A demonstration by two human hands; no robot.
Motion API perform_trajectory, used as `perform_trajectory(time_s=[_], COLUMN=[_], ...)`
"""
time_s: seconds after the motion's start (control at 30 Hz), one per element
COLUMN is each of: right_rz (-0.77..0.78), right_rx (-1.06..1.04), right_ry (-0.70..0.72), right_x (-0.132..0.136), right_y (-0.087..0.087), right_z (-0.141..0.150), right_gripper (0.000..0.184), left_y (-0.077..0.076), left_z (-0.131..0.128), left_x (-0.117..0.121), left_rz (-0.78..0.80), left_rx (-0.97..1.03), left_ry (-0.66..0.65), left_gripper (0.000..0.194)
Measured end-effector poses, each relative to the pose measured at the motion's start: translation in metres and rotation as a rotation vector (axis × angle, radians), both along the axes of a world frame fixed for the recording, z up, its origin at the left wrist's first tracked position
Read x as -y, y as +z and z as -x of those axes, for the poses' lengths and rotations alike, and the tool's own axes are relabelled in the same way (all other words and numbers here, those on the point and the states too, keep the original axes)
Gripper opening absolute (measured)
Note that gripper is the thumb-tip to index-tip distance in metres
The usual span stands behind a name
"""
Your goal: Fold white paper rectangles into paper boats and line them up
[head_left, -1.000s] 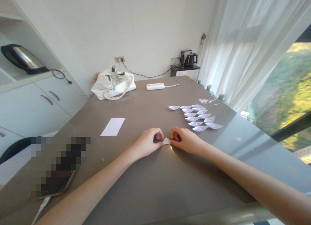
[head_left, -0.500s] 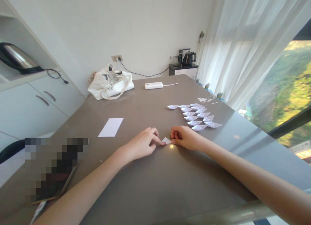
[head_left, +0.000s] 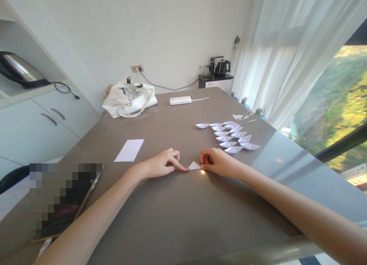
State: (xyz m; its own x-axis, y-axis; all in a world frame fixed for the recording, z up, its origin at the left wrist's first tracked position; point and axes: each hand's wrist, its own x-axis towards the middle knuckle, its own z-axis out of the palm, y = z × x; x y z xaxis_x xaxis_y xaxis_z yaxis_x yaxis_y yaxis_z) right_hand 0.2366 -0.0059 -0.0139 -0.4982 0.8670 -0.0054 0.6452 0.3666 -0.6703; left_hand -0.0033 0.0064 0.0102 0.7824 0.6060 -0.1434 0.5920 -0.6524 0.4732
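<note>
A small white folded paper triangle (head_left: 194, 166) lies flat on the grey table (head_left: 177, 219) between my hands. My left hand (head_left: 162, 164) rests on the table with its index finger stretched out, the tip pressing the paper's left corner; the other fingers are curled. My right hand (head_left: 216, 162) is closed, pinching the paper's right edge between thumb and fingers. Just beyond my right hand lie several finished white paper boats (head_left: 231, 135) in a cluster.
A flat white sheet of paper (head_left: 129, 150) lies to the left. A dark phone or tablet (head_left: 65, 204), partly blurred, sits at the near left edge. A white bag (head_left: 129, 100) and a white power bank (head_left: 180, 100) with cable lie at the far end. Paper scraps (head_left: 241, 116) lie near the curtain.
My left hand has uncurled from a pinch and slid left; its index finger now presses the paper's corner. The right hand keeps its hold. The paper lies flatter on the table.
</note>
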Motion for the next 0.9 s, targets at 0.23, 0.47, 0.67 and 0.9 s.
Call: perform_trajectory(time_s=[0.23,0.47,0.67,0.9], right_rz=[0.010,-0.067,-0.015,0.111], right_rx=[0.024,0.046,-0.015,-0.209], right_ry=[-0.023,0.003,0.078,0.090], right_x=[-0.001,-0.002,-0.005,-0.005], right_y=[0.000,-0.003,0.002,0.002], right_z=[0.001,0.001,-0.005,-0.006], right_gripper=[0.006,0.006,0.009,0.030], left_y=[0.003,0.003,-0.013,-0.028], left_z=[0.001,-0.013,-0.036,-0.039], left_x=[0.000,0.012,0.023,0.023], left_rz=[-0.049,-0.093,-0.118,0.156], left_rx=[-0.039,0.149,0.280,0.544], left_ry=[-0.004,0.024,0.072,0.436], left_gripper=[0.039,0.017,0.019,0.025])
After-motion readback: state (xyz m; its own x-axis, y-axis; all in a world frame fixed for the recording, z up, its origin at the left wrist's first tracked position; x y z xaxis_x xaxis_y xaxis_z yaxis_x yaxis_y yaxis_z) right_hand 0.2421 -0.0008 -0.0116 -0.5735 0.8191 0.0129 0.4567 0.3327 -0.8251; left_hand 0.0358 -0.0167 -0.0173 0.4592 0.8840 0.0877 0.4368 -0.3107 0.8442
